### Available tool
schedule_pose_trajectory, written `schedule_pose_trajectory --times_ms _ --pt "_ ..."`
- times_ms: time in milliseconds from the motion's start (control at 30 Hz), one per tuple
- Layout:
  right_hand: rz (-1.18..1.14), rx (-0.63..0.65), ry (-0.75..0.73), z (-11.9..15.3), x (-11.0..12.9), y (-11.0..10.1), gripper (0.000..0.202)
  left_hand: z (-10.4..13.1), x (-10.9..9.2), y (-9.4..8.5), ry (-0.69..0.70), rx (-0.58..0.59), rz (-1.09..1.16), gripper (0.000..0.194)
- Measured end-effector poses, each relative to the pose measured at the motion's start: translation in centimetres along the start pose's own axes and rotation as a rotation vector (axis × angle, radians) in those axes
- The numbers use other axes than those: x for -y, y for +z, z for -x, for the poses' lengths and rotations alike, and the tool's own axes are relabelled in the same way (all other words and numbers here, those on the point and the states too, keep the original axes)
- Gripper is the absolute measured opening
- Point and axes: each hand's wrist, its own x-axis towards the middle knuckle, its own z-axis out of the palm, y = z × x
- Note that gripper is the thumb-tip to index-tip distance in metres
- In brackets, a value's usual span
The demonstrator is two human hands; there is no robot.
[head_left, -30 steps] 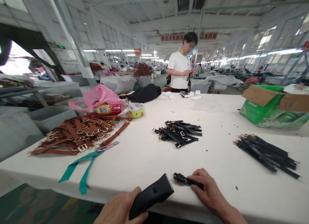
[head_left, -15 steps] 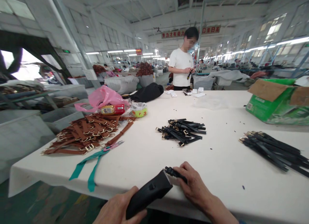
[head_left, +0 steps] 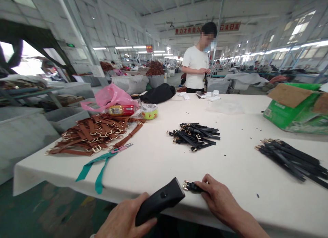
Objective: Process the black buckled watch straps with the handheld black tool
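Two bare hands, both occupied, at the near edge of a white-covered bench [head_left: 159, 162]. Left hand [head_left: 125, 214]: wrapped round a black clipper-like tool [head_left: 161, 198], pale-edged head pointing up and toward the right hand. Right hand [head_left: 220, 197]: fingers pinched over a black strap piece [head_left: 192, 187], gold-toned buckle end outward, facing the tool's head. Whether it is one strap or several stacked, cannot tell; likewise whether it touches the bench.

Latest change: the buckle end, close up against the tool's head half a second ago, now sits a little apart from it, with its metal more fully in view. Meaning, by judgement: the tool is not working on the strap piece at this instant.

Mid-bench: one loose pile of black buckled straps [head_left: 197, 133]. Toward the right edge: one neater bundle of black straps [head_left: 289, 157], buckles mostly at one end; small dark bits [head_left: 258, 196] scattered about. Toward the left edge: one heap of brown straps [head_left: 94, 133], with pink-handled scissors [head_left: 123, 147] and a teal ribbon [head_left: 98, 162] beside it. Behind the heap: one pink bag [head_left: 112, 97]. Far right corner: one open green box [head_left: 289, 111]. Beyond the far edge: one person [head_left: 196, 63] in a white shirt, standing.
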Motion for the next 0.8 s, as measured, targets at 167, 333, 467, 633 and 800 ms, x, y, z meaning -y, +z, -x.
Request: schedule_pose_trajectory --times_ms 167,333,467,633,800 --pt "0.016 -0.030 0.000 0.0 -0.2 -0.1 0.040 -1.6 -1.6 -0.8 0.110 0.073 -0.132 0.026" --pt "-0.018 -0.111 -0.047 0.0 -0.4 0.4 0.033 -3.6 -3.8 -1.8 0.206 0.106 -0.300 0.027" --pt "-0.086 -0.183 -0.035 -0.7 -0.2 1.0 0.024 -4.9 -4.9 -2.2 0.251 0.179 -0.324 0.028" --pt "-0.162 -0.174 -0.020 -1.7 -0.4 1.4 0.020 -5.3 -4.9 -2.3 0.242 0.180 -0.287 0.029" --pt "-0.212 -0.136 -0.020 -1.9 -0.6 0.8 0.015 -5.3 -4.5 -1.5 0.232 0.150 -0.278 0.028"
